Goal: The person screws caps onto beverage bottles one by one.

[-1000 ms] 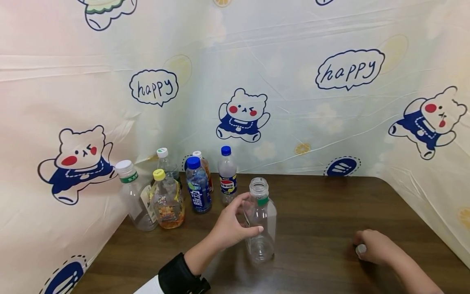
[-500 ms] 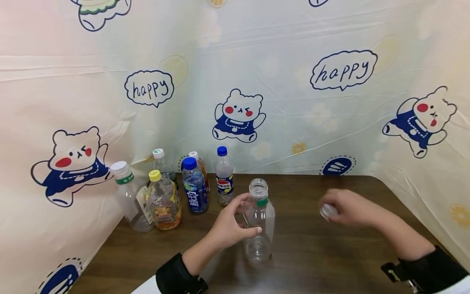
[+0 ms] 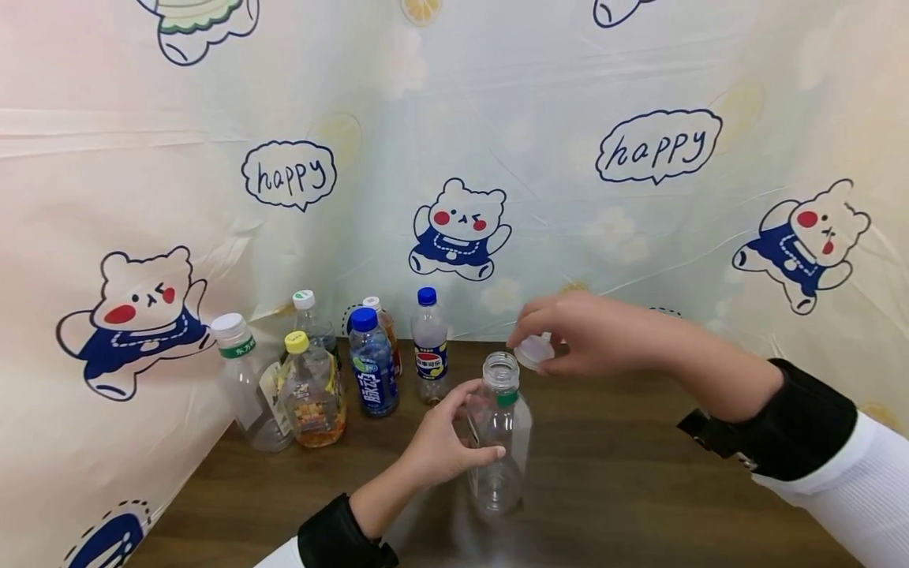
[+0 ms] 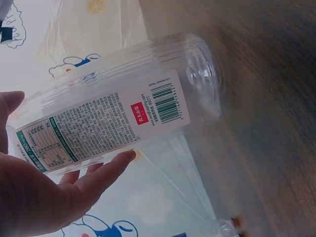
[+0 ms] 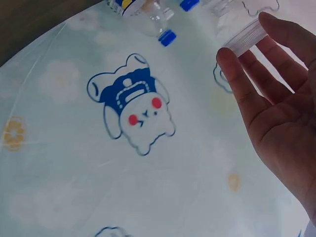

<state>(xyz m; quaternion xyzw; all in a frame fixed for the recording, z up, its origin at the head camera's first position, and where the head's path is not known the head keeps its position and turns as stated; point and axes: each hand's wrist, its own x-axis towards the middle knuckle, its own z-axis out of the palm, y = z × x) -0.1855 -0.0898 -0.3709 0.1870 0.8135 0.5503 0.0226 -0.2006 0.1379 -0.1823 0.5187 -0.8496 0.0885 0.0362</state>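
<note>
A clear plastic bottle [image 3: 503, 465] with a green neck band stands upright on the table, its mouth uncapped. My left hand [image 3: 442, 450] grips its side, thumb in front and fingers behind. In the left wrist view the bottle [image 4: 113, 108] shows a white label with a barcode, and the left hand [image 4: 54, 192] lies around its upper part. My right hand [image 3: 592, 333] pinches a translucent white bottle cap [image 3: 534, 352] just to the right of the bottle's mouth, slightly above it. The right wrist view shows the cap [image 5: 243, 38] between thumb and fingers of the right hand [image 5: 281, 98].
Several capped bottles stand at the back left: a clear one with a white cap [image 3: 248, 386], a yellow-capped one [image 3: 312, 398], a blue-labelled one [image 3: 373, 367] and a Pepsi bottle [image 3: 430, 347]. A printed cloth [image 3: 554, 181] hangs behind the brown table [image 3: 625, 489].
My right hand has lifted from the table at the right and carried the cap leftward to beside the bottle's mouth. The left hand keeps its grip on the bottle.
</note>
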